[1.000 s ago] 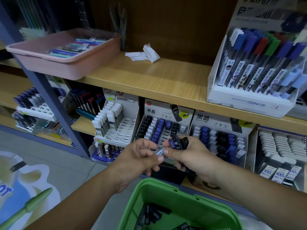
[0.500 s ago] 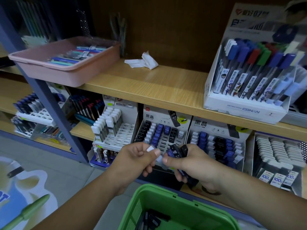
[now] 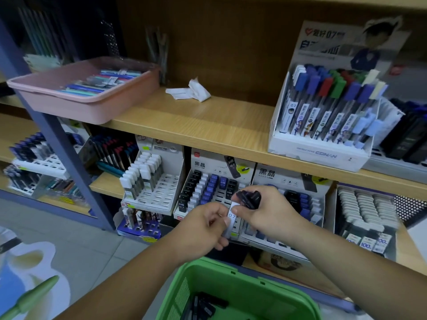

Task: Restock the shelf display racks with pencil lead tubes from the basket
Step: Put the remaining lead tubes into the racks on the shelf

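Our right hand (image 3: 272,215) is curled round a clutch of dark lead tubes (image 3: 249,198), held just in front of the black-and-blue lead rack (image 3: 208,188) on the lower shelf; our left hand (image 3: 201,229) pinches one white-labelled lead tube (image 3: 231,217) between thumb and forefinger, close against the right thumb; we judge that we are drawing a single tube from the clutch to slot it. More loose tubes (image 3: 203,304) lie in the green basket (image 3: 233,271) below our wrists.

These tubes look small, light and rigid; their smooth plastic sides would probably slip if squeezed by the ends, and the clutch could spill if the right fingers slacken. We would take each tube across its flat faces near the capped end, leaving the lower end free to enter an empty slot; little force is needed; the lead inside is likely brittle, so dropping one is the risk.
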The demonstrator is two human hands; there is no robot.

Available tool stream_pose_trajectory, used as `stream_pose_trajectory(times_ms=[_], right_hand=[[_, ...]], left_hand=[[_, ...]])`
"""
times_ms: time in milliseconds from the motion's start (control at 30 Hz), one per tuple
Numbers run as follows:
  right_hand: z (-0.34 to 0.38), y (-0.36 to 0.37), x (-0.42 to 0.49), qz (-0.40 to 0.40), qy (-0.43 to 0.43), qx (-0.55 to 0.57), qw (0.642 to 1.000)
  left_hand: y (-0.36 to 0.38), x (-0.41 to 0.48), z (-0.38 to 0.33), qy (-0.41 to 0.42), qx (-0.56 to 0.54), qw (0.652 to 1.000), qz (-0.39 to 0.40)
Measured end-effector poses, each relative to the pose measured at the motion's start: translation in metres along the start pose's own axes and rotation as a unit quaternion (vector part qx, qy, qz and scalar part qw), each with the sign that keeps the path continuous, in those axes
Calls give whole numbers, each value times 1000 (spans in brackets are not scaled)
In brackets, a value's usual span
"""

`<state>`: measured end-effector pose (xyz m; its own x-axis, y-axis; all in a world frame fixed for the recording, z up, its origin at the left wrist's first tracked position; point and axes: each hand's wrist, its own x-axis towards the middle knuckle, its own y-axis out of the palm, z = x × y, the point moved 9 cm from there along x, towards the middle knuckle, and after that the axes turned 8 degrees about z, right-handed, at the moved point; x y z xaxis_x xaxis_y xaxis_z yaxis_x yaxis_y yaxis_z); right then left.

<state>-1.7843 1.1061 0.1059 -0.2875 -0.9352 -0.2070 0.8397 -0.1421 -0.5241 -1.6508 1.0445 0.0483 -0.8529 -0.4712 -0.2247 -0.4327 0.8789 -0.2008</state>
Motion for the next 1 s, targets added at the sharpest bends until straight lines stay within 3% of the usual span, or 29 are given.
stream_pose_trajectory(times_ms=[100,200,467,667,1000], right_hand=[[-7,-14,8,-28,-1,-112,993],[-7,-33,10,-97,8,-210,973],[-14,-42,25,-151,35,-246,957],[-28,-45,41,-164,80,-239,954],[-18,-31,52,-166,47,-383,907]], left_hand=[[-10,11,13,-1,72,996,-45],[-17,15,29,5,261,963,-67],[-10,29,40,48,394,914,-80],[-11,29,49,44,433,895,-98],[-24,19,53,68,384,918,-75]])
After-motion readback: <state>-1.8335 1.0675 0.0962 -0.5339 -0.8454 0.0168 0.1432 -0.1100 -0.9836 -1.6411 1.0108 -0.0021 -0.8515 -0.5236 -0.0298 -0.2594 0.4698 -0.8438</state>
